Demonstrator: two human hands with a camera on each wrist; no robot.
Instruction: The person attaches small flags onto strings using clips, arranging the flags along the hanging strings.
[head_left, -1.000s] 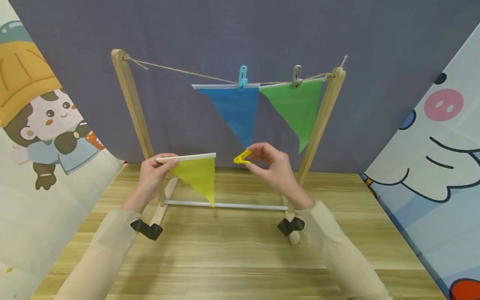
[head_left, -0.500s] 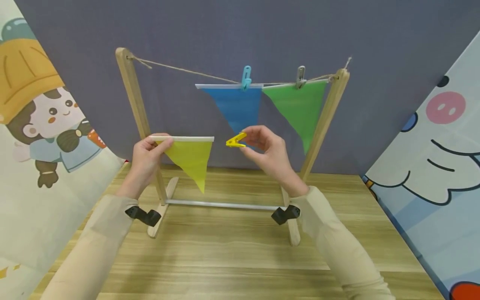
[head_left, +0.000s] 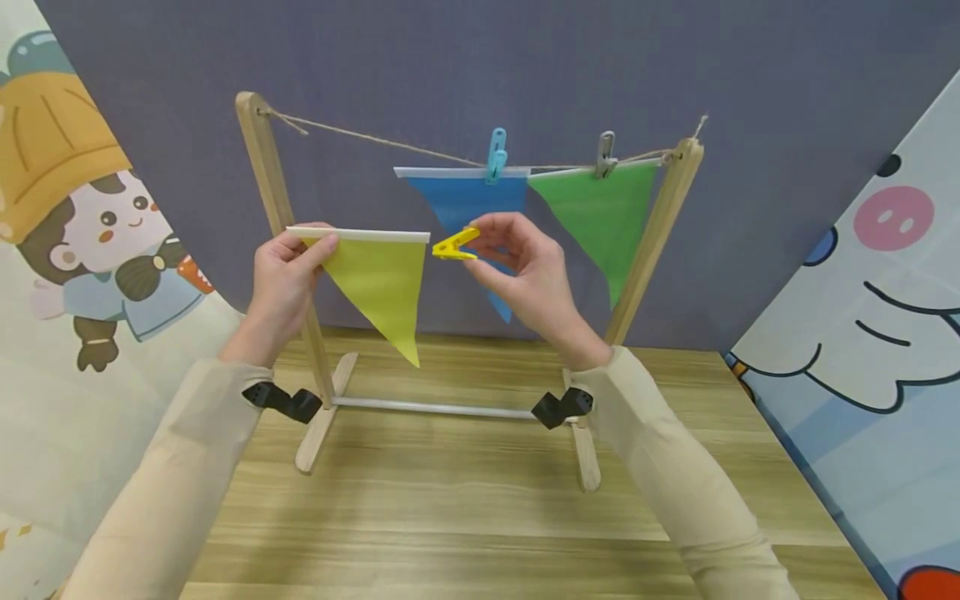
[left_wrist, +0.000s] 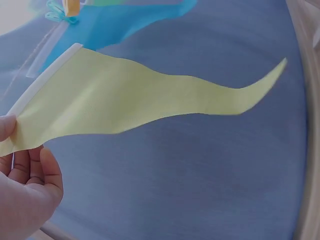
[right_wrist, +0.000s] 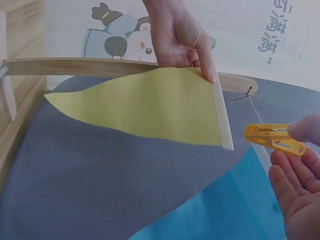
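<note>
A yellow triangular pennant [head_left: 378, 279] with a white top band hangs from my left hand [head_left: 283, 271], which pinches the band's left end between thumb and fingers. My right hand [head_left: 528, 267] pinches a yellow clothespin [head_left: 453, 245] by its handles, its tip pointing at the pennant's right corner with a small gap between. In the right wrist view the clothespin [right_wrist: 272, 136] likewise stands apart from the pennant [right_wrist: 165, 107]. Behind the hands, a blue pennant [head_left: 465, 192] hangs from the twine [head_left: 367, 137] by a light-blue clothespin [head_left: 496, 157]; my right hand partly covers it.
A green pennant [head_left: 600, 208] hangs at the right from a grey clothespin [head_left: 606, 155]. The wooden frame has a left post [head_left: 266, 167], a right post [head_left: 656, 233] and a low white crossbar [head_left: 435, 407]. It stands on a wood-grain table [head_left: 450, 517] before a grey backdrop [head_left: 450, 67].
Both hands have risen toward the twine, carrying the yellow pennant and the clothespin. The clothespin has moved left, closer to the pennant's right corner.
</note>
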